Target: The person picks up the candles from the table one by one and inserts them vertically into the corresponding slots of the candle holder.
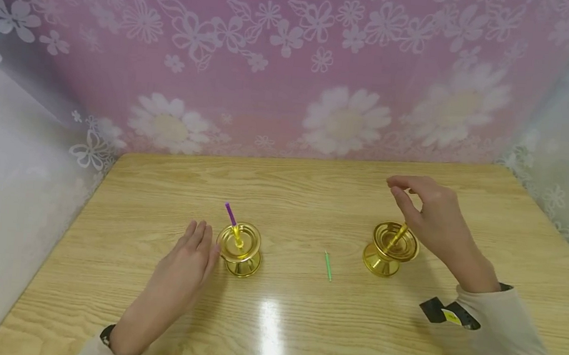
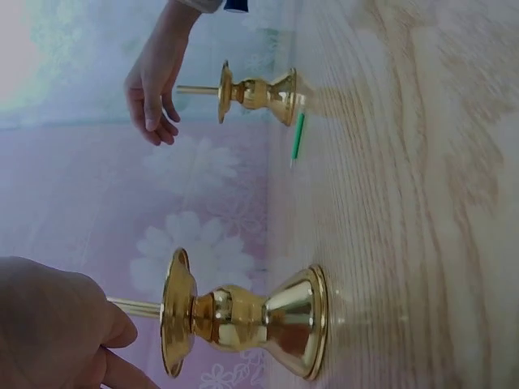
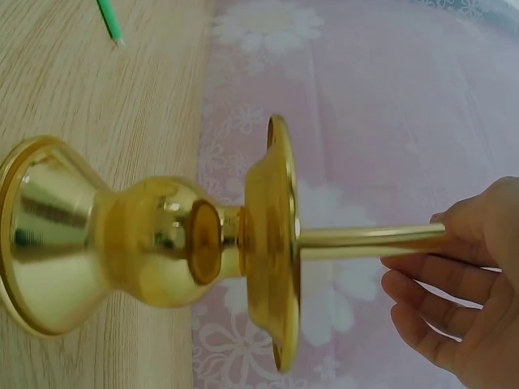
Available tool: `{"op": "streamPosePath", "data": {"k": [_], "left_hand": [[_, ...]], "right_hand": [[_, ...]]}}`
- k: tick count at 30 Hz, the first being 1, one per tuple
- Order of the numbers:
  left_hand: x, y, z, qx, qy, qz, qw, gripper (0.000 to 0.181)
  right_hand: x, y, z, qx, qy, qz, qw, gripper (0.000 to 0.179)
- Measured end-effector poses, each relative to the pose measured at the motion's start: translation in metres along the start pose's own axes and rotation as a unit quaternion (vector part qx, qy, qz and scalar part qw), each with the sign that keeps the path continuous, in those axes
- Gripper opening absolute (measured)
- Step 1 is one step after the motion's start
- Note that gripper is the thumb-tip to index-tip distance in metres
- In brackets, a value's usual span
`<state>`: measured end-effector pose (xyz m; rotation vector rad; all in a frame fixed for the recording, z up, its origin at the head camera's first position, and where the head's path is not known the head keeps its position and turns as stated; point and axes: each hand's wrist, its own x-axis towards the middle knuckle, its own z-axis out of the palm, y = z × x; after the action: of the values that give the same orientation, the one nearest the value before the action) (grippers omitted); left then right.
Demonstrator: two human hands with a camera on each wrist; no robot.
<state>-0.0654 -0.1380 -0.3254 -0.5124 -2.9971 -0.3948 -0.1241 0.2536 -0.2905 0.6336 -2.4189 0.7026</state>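
A gold candle holder (image 1: 241, 264) stands at the left, with a purple candle (image 1: 231, 214) leaning up from its central tube. My left hand (image 1: 183, 265) is beside its dish, fingers straight and together; in the left wrist view this hand (image 2: 61, 324) covers the tube's upper end and the candle. To the right stands a second gold candle holder (image 1: 382, 264), its bare gold tube (image 3: 365, 241) rising from the dish. Over it, my right hand (image 1: 436, 214) has loosely bent fingers around the level of the tube's top, with nothing visible between them.
A thin green candle (image 1: 328, 266) lies on the wooden table (image 1: 302, 201) between the two holders. Behind the table hangs a pink flowered cloth (image 1: 271, 93), with pale cloth walls at both sides.
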Motion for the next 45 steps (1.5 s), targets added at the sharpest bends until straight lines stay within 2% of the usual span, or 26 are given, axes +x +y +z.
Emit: {"op": "streamPosePath", "data": {"k": [3,7,13,19,28,38,42,45], "left_hand": [[-0.002,0.004,-0.002,-0.01,-0.01,0.0,0.9999,0.054],[-0.003,0.007,-0.001,-0.006,-0.006,0.0,1.0,0.054],[-0.007,0.008,0.007,-0.008,-0.014,-0.008,0.9998,0.053],[-0.012,0.014,0.013,0.012,-0.004,-0.005,0.9999,0.053],[-0.017,0.023,0.011,-0.003,-0.02,0.0,0.9998,0.047],[-0.019,0.028,0.014,-0.004,0.01,0.058,0.9982,0.026],[-0.019,0.032,0.016,-0.022,-0.014,0.076,0.9968,0.023],[-0.016,0.037,0.021,-0.026,-0.025,0.1,0.9943,0.026]], "right_hand": [[-0.002,0.005,-0.001,0.0,0.001,0.007,1.0,0.021],[-0.006,0.011,-0.002,-0.001,-0.008,0.024,0.9997,0.021],[-0.009,0.017,-0.002,-0.004,-0.018,0.043,0.9989,0.022],[-0.013,0.02,-0.001,-0.007,-0.033,0.05,0.9982,0.023],[-0.021,0.026,0.004,-0.007,-0.061,0.073,0.9954,0.024],[-0.025,0.029,0.009,-0.02,-0.085,0.086,0.9924,0.025],[-0.027,0.03,0.008,-0.021,-0.102,0.103,0.9892,0.027],[-0.027,0.032,0.008,-0.021,-0.116,0.116,0.9862,0.03]]}}
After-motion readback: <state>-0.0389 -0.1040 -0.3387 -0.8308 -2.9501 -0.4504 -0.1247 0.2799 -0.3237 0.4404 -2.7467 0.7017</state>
